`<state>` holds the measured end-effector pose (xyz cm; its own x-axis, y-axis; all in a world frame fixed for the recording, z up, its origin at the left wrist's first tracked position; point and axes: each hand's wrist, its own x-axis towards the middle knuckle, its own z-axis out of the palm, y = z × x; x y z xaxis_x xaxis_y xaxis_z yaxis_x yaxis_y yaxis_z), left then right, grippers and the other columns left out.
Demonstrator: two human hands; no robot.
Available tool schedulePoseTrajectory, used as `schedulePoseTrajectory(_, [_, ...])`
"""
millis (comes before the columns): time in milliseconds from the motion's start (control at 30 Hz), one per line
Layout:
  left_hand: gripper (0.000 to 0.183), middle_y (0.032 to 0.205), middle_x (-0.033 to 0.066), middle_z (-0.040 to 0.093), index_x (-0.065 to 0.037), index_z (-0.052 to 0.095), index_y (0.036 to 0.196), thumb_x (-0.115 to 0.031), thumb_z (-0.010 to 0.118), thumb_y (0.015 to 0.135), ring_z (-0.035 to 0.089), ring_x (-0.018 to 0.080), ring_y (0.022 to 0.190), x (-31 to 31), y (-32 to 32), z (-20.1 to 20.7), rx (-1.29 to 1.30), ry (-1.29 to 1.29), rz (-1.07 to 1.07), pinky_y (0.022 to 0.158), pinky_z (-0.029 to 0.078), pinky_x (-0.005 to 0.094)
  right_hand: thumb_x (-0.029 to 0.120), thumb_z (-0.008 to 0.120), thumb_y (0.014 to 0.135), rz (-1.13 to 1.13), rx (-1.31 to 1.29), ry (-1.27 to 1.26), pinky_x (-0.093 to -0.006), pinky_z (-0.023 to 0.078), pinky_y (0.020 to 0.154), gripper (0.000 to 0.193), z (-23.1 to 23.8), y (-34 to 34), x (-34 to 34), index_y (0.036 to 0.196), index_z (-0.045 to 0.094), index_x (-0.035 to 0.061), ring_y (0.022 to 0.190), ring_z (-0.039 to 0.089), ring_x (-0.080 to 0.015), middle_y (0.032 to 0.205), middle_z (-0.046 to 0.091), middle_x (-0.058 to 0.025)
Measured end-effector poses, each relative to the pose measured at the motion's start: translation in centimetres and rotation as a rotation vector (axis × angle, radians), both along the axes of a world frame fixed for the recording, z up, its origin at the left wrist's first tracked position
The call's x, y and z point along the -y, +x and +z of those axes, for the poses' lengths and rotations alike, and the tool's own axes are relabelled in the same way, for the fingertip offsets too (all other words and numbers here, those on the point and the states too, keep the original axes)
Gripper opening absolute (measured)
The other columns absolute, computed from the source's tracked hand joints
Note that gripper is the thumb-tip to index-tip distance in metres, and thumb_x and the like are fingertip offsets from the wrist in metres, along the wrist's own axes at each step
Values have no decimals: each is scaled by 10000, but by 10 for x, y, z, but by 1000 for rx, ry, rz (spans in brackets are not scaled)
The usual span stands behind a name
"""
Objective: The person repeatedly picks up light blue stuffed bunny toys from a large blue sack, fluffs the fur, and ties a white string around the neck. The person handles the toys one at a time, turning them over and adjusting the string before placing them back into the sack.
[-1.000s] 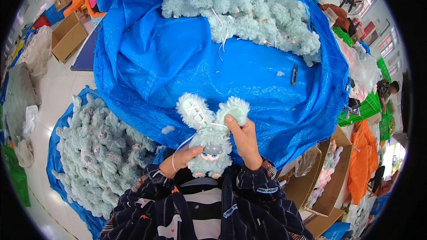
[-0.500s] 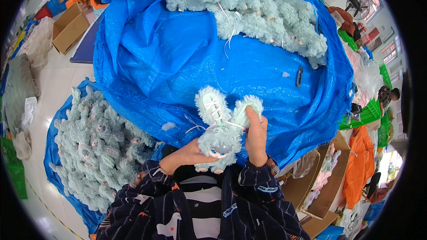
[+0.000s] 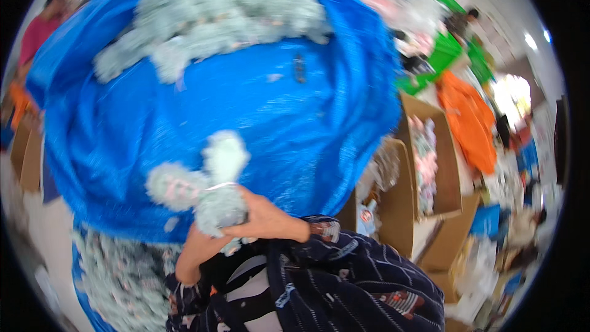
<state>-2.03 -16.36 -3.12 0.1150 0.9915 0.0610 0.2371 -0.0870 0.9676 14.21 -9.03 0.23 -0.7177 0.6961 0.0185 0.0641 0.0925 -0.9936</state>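
1. The pale green plush toy (image 3: 216, 214) is above the near part of the blue sheet (image 3: 258, 117), close to the person's front, its two long ears pointing away and a thin ribbon (image 3: 220, 186) crossing at their base.
2. The right hand (image 3: 265, 216) is closed around the toy's right side. It has left the ear it gripped half a second ago, so both ears now stand free.
3. The left hand (image 3: 200, 247) grasps the toy low on its left side. The hold now sits wholly on the body, which suggests a regrip for turning or carrying rather than work on the ear.
4. Farther across the sheet lie a heap of similar plush toys (image 3: 227, 21) and a small dark tool (image 3: 299, 69), neither touched.
5. The view has swung to the right, cutting the lower-left pile (image 3: 120, 280) and showing more of the cardboard box (image 3: 452, 178).
6. Motion blur hides the lacing on the left ear; the toy's face cannot be made out, and the fingertips beneath it are covered.
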Motion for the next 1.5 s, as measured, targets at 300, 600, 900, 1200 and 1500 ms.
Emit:
schedulePoseTrajectory(300, [283, 1057, 95, 522, 5, 451, 1110, -127, 506, 865, 506, 143, 929, 13, -41, -16, 376, -29, 538, 786, 412, 273, 234, 640, 641, -26, -6, 222, -390, 442, 729, 598, -6, 9, 1, 1134, 405, -9, 890, 541, -360, 988, 539, -220])
schedulePoseTrajectory(600, [345, 1030, 121, 530, 23, 411, 1128, -150, 534, 856, 524, 177, 918, -2, -13, -9, 394, 103, 748, 776, 433, 296, 228, 624, 616, 20, 15, 283, -420, 415, 726, 639, -21, 15, -5, 1125, 384, -75, 922, 489, -374, 1000, 486, -226])
schedulePoseTrajectory(900, [380, 1159, 158, 465, 92, 464, 1124, -159, 524, 845, 490, 231, 985, -12, -8, 4, 314, 78, 892, 807, 420, 328, 215, 646, 605, 19, -59, 355, -409, 406, 714, 600, -34, 18, -8, 1101, 406, -24, 897, 491, -345, 961, 481, -170])
schedulePoseTrajectory(1200, [384, 1134, 169, 476, 93, 470, 1100, -170, 554, 833, 478, 238, 1002, -15, -11, 2, 238, 18, 892, 821, 405, 336, 191, 645, 576, -18, -33, 384, -396, 406, 701, 609, -37, 22, -10, 1103, 412, -5, 887, 494, -330, 951, 476, -154])
schedulePoseTrajectory(1500, [457, 1300, 130, 353, -63, 382, 1262, -222, 511, 853, 321, 305, 1198, 6, -58, -9, -435, 83, 546, 1003, 259, 394, 208, 642, 593, -9, -14, 370, -399, 412, 698, 595, -44, 21, -14, 1087, 410, -30, 893, 494, -334, 954, 480, -174])
